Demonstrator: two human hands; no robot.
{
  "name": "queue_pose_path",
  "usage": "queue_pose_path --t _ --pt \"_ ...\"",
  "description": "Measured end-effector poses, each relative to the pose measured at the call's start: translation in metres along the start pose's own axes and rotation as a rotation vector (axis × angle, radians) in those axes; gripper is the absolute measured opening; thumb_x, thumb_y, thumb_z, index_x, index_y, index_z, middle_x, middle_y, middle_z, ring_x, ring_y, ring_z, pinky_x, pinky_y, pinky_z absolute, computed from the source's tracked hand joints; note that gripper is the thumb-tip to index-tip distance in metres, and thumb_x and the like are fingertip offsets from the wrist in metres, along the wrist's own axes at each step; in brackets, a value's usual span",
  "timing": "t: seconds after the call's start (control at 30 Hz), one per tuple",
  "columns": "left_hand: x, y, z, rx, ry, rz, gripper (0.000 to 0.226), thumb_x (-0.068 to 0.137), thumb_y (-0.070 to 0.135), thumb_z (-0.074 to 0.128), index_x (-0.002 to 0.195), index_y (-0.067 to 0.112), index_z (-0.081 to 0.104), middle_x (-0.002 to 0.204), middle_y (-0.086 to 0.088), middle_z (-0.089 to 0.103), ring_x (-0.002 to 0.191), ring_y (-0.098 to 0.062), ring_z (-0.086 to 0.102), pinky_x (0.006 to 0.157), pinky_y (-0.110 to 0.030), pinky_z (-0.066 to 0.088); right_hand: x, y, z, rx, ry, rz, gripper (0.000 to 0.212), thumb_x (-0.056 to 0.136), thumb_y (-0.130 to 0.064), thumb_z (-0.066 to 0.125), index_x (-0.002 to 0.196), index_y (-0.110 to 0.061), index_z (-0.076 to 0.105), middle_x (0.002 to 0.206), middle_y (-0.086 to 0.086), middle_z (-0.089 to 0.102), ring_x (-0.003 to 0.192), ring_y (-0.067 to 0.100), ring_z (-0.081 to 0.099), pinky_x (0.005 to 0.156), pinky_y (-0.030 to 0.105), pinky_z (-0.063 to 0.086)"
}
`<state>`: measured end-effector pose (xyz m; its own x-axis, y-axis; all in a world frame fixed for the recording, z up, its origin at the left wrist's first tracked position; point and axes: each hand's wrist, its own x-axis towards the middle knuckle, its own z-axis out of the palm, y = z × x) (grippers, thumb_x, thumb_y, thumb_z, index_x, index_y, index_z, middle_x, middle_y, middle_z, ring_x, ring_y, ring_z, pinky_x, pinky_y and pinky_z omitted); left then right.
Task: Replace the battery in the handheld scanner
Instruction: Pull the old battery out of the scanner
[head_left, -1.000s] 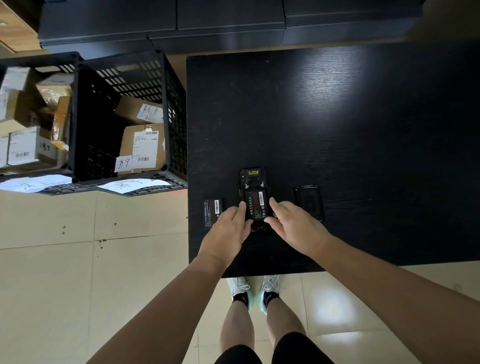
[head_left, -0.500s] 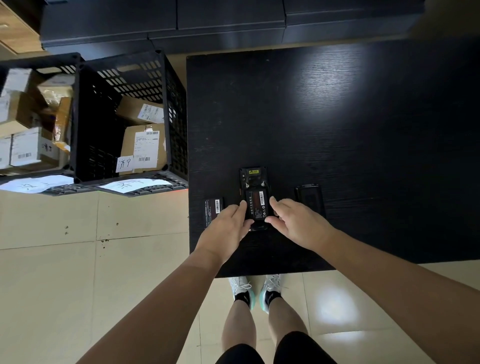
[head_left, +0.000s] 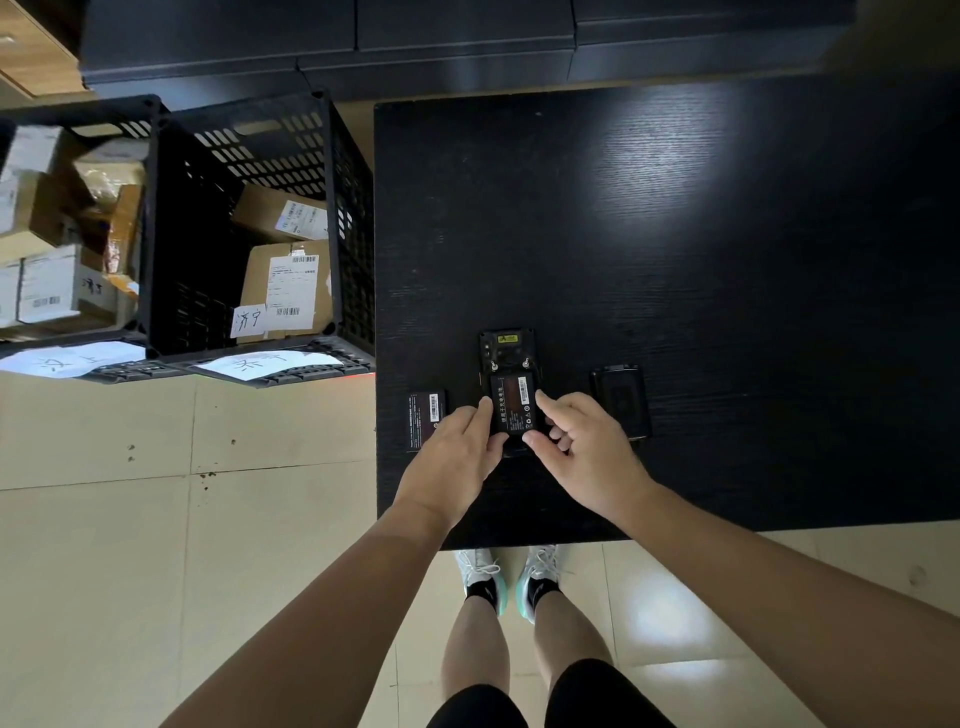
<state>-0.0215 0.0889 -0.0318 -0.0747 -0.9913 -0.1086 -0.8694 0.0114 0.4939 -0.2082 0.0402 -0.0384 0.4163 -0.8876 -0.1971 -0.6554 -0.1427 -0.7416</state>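
The black handheld scanner (head_left: 506, 348) lies face down near the front of the black table (head_left: 675, 234), its back open. A black battery (head_left: 513, 402) with a red and white label sits in the compartment. My left hand (head_left: 457, 452) holds the scanner's left side, fingertips on the battery's left edge. My right hand (head_left: 582, 447) presses index finger and thumb against the battery's right edge and lower corner. A second battery (head_left: 425, 413) lies flat to the left, partly under my left hand. The black battery cover (head_left: 621, 397) lies to the right.
Two black plastic crates (head_left: 260, 234) with labelled cardboard parcels stand on the floor left of the table. Dark cabinets (head_left: 415, 47) run along the far side. My feet (head_left: 506, 577) stand on beige tiles at the table's front edge.
Both hands stay on the scanner. My right thumb has shifted down to the battery's lower right corner and the other fingers have curled in. The battery looks unmoved.
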Motion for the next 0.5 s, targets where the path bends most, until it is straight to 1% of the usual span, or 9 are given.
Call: queue_pose_path --t 0.07,0.13,0.2,0.23,0.27,0.3,0.37,0.43,0.5 --pt "-0.001 -0.001 0.003 0.002 0.001 -0.010 0.050 0.085 0.015 0.080 0.125 -0.010 0.063 0.097 -0.016 0.069 0.081 -0.027 0.070 0.074 -0.031 0.060 -0.002 -0.003 0.004 0.113 0.022 0.073 0.058 0.088 -0.024 0.074 0.142 -0.015 0.054 0.107 -0.004 0.054 0.087 0.010 0.059 0.083 0.016 0.054" --pt "-0.001 -0.001 0.006 -0.007 0.000 -0.036 0.049 0.094 0.023 0.068 0.131 -0.009 0.060 0.102 -0.016 0.068 0.088 -0.027 0.069 0.081 -0.033 0.060 -0.003 -0.006 0.007 0.218 0.036 0.154 0.059 0.087 -0.021 0.076 0.141 -0.016 0.055 0.109 -0.005 0.052 0.090 0.011 0.060 0.087 0.021 0.055" --pt "-0.003 -0.001 0.010 0.001 -0.012 -0.069 0.059 0.104 0.039 0.034 0.140 -0.005 0.053 0.115 -0.014 0.065 0.101 -0.025 0.063 0.091 -0.030 0.055 -0.004 -0.008 0.008 0.266 0.047 0.198 0.058 0.086 -0.018 0.077 0.140 -0.016 0.056 0.107 -0.010 0.050 0.091 0.011 0.059 0.088 0.025 0.056" --pt "-0.004 0.002 0.010 -0.027 -0.044 -0.073 0.073 0.105 0.046 0.010 0.146 -0.001 0.048 0.126 -0.012 0.061 0.108 -0.023 0.058 0.097 -0.028 0.049 -0.004 -0.010 0.009 0.274 0.053 0.206 0.057 0.086 -0.017 0.077 0.139 -0.016 0.057 0.106 -0.013 0.049 0.091 0.009 0.058 0.088 0.025 0.056" --pt "-0.005 0.004 0.008 -0.046 -0.085 -0.068 0.083 0.103 0.049 -0.007 0.150 0.003 0.044 0.134 -0.011 0.056 0.114 -0.022 0.053 0.102 -0.028 0.044 -0.003 -0.011 0.009 0.276 0.063 0.209 0.056 0.086 -0.016 0.077 0.138 -0.015 0.058 0.105 -0.015 0.049 0.091 0.008 0.057 0.087 0.024 0.056" --pt "-0.006 0.004 0.008 -0.053 -0.071 -0.073 0.079 0.104 0.048 -0.007 0.151 0.006 0.041 0.138 -0.011 0.054 0.117 -0.024 0.051 0.104 -0.031 0.043 -0.003 -0.012 0.009 0.269 0.074 0.211 0.055 0.085 -0.015 0.077 0.137 -0.015 0.059 0.104 -0.017 0.048 0.089 0.006 0.056 0.086 0.021 0.055" --pt "-0.006 0.008 0.007 -0.081 -0.075 -0.146 0.054 0.108 0.036 0.023 0.150 0.007 0.041 0.134 -0.014 0.054 0.116 -0.028 0.052 0.100 -0.039 0.046 -0.003 -0.014 0.010 0.241 0.100 0.215 0.053 0.085 -0.014 0.077 0.135 -0.014 0.061 0.104 -0.015 0.050 0.086 0.002 0.055 0.080 0.013 0.051" --pt "-0.006 0.011 0.010 -0.167 -0.047 -0.251 0.051 0.108 0.031 0.030 0.149 0.003 0.042 0.125 -0.012 0.058 0.107 -0.021 0.052 0.096 -0.037 0.050 -0.003 -0.017 0.011 0.230 0.119 0.229 0.052 0.085 -0.014 0.076 0.135 -0.015 0.061 0.108 -0.010 0.052 0.087 0.000 0.054 0.077 0.008 0.046" --pt "-0.007 0.013 0.017 -0.239 0.012 -0.289 0.045 0.106 0.021 0.044 0.145 -0.002 0.048 0.113 -0.011 0.058 0.097 -0.019 0.056 0.090 -0.035 0.055 -0.003 -0.019 0.013 0.245 0.131 0.261 0.052 0.085 -0.014 0.076 0.135 -0.017 0.061 0.111 -0.007 0.054 0.091 0.002 0.054 0.076 0.006 0.044"
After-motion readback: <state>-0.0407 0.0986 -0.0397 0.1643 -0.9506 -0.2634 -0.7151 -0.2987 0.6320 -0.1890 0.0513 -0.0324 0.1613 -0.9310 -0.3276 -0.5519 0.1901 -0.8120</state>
